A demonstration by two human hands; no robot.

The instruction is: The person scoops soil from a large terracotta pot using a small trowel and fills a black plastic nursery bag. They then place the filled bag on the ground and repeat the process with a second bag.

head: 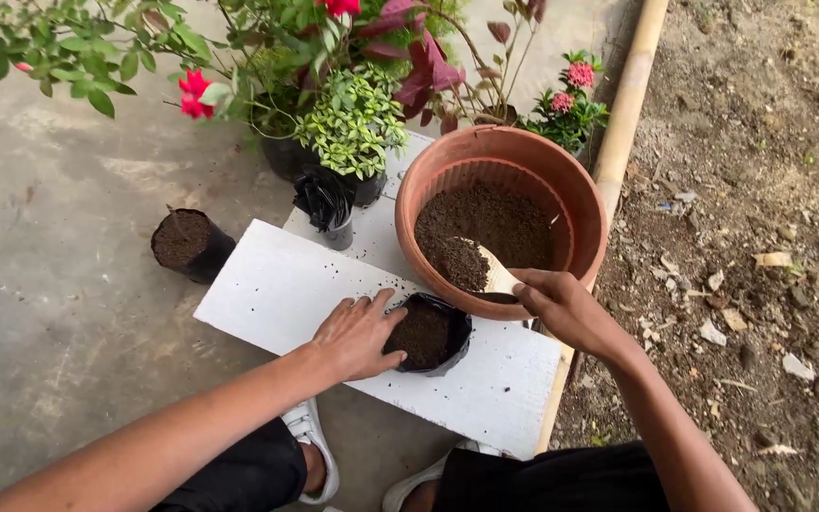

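My left hand [357, 334] rests against the side of a small black plastic grow bag [428, 334] filled with dark soil, which stands on a white board [282, 284]. In my right hand [566, 308] is a pale flat scoop [497, 272] loaded with soil. The scoop sits inside a tilted terracotta pot [504, 156] that is partly filled with soil and leans over the board's right part.
A second soil-filled black bag [187, 245] stands on the concrete at left. Potted plants with red and pink flowers [353, 123] crowd the far end of the board. A bamboo pole [627, 104] borders bare earth on the right. My feet in white shoes [313, 446] are below the board.
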